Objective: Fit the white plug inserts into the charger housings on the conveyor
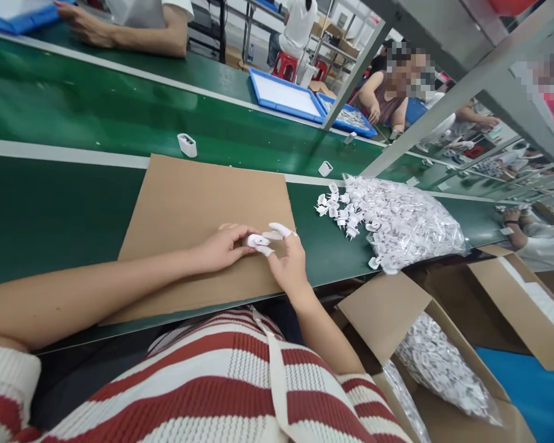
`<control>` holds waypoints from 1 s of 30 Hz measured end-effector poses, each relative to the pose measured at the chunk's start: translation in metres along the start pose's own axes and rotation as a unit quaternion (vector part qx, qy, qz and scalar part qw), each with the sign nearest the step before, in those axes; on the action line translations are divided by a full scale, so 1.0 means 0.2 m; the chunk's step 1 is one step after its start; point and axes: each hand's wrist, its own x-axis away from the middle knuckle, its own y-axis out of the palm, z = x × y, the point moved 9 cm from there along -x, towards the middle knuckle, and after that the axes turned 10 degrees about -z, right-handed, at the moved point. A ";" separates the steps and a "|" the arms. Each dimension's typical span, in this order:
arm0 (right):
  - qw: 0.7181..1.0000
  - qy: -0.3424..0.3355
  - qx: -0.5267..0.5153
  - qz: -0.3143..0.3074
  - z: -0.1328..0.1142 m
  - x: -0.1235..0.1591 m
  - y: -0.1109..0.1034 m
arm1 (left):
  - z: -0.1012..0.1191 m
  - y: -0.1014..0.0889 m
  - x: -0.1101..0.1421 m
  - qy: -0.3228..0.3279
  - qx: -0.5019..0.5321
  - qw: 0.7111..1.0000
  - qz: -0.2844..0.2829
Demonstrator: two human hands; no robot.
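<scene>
My left hand (231, 247) is closed around a small white plastic housing (257, 240), held low above a flat cardboard sheet (203, 203). White finger covers are on several fingertips of my right hand (287, 255). Its thumb and forefinger pinch at the right end of the same housing, and the other fingers are lifted. Whether a second small part sits between those fingertips is too small to make out. To the right lies a loose heap of white plug pieces with pins (341, 212), beside a clear plastic bag (410, 221) full of similar pieces.
A green conveyor belt (133, 117) runs beyond the cardboard, carrying white housings (187, 145) spaced apart. Blue trays (286, 95) stand across it. A slanting metal post (357, 71) rises at right. An open carton (461, 394) with bagged parts sits below right. Co-workers sit opposite and further right.
</scene>
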 end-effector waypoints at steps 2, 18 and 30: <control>0.999 -0.016 0.030 -0.024 -0.01 -0.03 0.01 | 0.00 -0.01 0.00 0.014 0.006 1.000 0.015; 0.984 0.014 0.075 -0.164 -0.01 -0.24 0.07 | 0.09 -0.06 -0.01 0.076 -0.185 0.980 0.019; 0.993 0.077 0.089 0.004 0.39 -0.24 -0.28 | -0.32 -0.54 -0.27 -0.170 -0.062 0.977 0.112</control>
